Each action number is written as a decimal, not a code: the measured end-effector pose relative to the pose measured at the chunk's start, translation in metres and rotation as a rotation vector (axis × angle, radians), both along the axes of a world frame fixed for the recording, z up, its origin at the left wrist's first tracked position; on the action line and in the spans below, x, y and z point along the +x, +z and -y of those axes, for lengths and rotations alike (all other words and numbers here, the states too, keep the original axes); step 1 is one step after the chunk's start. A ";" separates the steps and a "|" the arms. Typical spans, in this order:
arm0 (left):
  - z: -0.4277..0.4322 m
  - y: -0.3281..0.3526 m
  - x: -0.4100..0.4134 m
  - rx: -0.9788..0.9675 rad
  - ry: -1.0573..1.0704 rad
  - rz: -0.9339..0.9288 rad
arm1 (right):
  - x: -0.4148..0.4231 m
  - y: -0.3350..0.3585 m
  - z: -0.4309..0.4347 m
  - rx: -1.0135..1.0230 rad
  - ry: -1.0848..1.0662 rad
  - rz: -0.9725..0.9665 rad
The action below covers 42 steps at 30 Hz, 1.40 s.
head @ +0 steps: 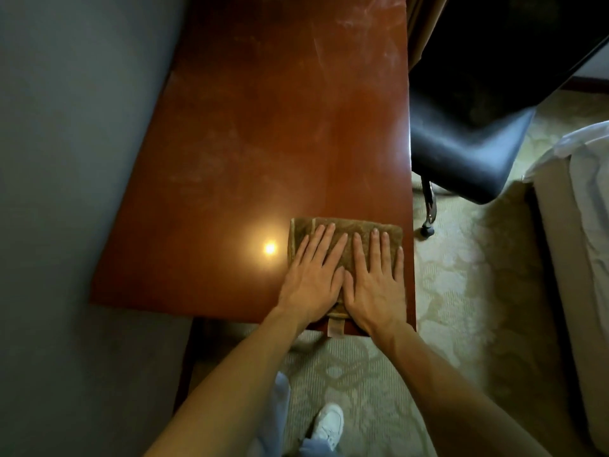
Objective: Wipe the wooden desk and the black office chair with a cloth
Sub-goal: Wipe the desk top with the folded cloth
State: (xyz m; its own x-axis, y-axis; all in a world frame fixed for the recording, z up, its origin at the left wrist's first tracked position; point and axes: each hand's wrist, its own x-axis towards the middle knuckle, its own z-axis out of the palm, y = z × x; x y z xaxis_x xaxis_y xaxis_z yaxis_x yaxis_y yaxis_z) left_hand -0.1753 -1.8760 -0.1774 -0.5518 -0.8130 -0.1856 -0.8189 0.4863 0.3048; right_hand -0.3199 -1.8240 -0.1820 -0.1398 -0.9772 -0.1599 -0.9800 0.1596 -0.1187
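A folded brown cloth (349,226) lies flat on the near right corner of the reddish wooden desk (263,127). My left hand (313,275) and my right hand (375,278) press side by side on top of it, palms down, fingers spread and pointing away from me. A small label of the cloth (335,327) hangs over the desk's near edge between my wrists. The black office chair (468,143) stands to the right of the desk, its padded seat close to the desk's right edge. Dusty smears show on the far part of the desk.
A grey wall (66,159) runs along the desk's left side. A lamp reflection (270,248) glows on the desk left of the cloth. Patterned carpet (461,291) covers the floor. A bed with white linen (580,209) stands at the right. My white shoe (328,423) is below.
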 end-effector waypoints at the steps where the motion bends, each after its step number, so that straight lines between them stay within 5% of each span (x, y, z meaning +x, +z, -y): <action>1: -0.013 0.002 0.009 0.000 0.022 0.016 | 0.006 0.001 -0.007 0.011 0.028 0.003; 11: -0.077 0.007 0.090 -0.107 0.099 0.296 | 0.056 0.024 -0.040 0.090 0.328 0.040; 17: -0.084 0.017 0.073 -0.143 0.208 0.168 | 0.056 0.023 -0.053 0.028 0.412 0.080; 21: -0.097 0.006 0.054 0.014 0.382 -0.039 | 0.055 0.007 -0.047 -0.016 0.335 0.098; 42: 0.157 -0.010 0.039 -0.106 0.112 -0.042 | 0.044 -0.008 0.162 -0.106 0.050 0.012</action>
State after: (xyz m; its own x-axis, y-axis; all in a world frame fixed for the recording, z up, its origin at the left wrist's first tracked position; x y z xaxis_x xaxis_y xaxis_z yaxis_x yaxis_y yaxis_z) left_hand -0.1361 -2.0325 -0.1874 -0.4618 -0.8839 -0.0739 -0.8576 0.4237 0.2916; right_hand -0.2756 -1.9857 -0.1901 -0.0894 -0.9944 -0.0570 -0.9848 0.0968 -0.1444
